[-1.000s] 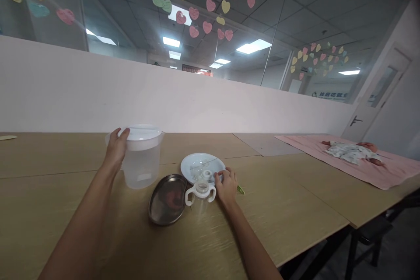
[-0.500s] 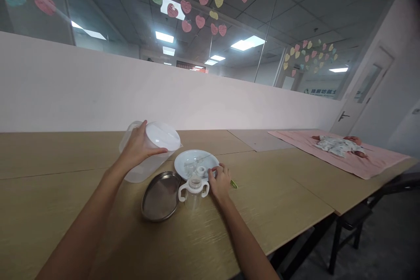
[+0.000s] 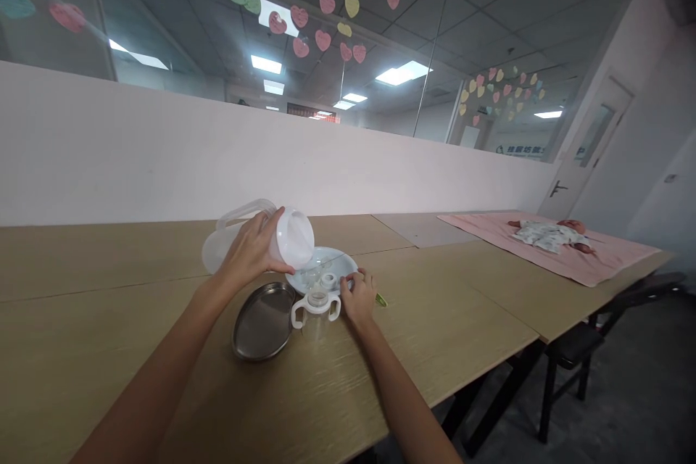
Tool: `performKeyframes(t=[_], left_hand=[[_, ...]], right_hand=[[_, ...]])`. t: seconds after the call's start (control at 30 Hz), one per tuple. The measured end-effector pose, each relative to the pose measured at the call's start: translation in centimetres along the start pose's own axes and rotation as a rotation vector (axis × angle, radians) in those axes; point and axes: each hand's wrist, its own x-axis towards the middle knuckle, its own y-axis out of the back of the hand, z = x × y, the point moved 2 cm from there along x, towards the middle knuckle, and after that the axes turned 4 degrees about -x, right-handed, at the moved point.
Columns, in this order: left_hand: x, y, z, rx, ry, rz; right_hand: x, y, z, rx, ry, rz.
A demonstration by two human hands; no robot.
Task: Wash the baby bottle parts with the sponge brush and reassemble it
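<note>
My left hand [image 3: 251, 250] is wrapped round a translucent plastic pitcher [image 3: 295, 238], tipped nearly onto its side with the white lid end over the left part of a white plate [image 3: 344, 259]. At the plate's right rim, the curled fingers of my right hand [image 3: 359, 296] grip the edge. Small clear and white parts, one a white ring [image 3: 328, 280], lie in the plate. Just in front of it stands an upright clear baby bottle [image 3: 317, 315] with two white handles and an uncovered mouth. A metal kidney dish [image 3: 263, 322] lies left of the bottle.
A small green item [image 3: 381, 299] lies right of my right hand. Farther right, a baby doll [image 3: 552, 236] in patterned clothes rests on a pink cloth [image 3: 489, 232]. The wooden table [image 3: 446, 319] meets a white wall [image 3: 163, 152]; a dark chair [image 3: 570, 348] stands at the right.
My left hand has moved the pitcher rightward and tipped it further, so its lid end now hangs over the plate. My right hand stays at the plate's rim. The view has shifted slightly.
</note>
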Motion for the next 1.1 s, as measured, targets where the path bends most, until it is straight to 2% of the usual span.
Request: performKeyframes(t=[0.27, 0.6, 1.1], left_hand=[[0.0, 0.9, 0.6, 0.023, -0.104, 0.037], [0.1, -0.7, 0.8, 0.089, -0.157, -0.039], [0.2, -0.3, 1.4, 0.11, -0.175, -0.038]], right_hand=[[0.0, -0.1, -0.1, -0.004, 0.002, 0.0], [0.0, -0.1, 0.0, -0.005, -0.006, -0.013], [0.0, 0.2, -0.3, 0.028, -0.031, -0.018]])
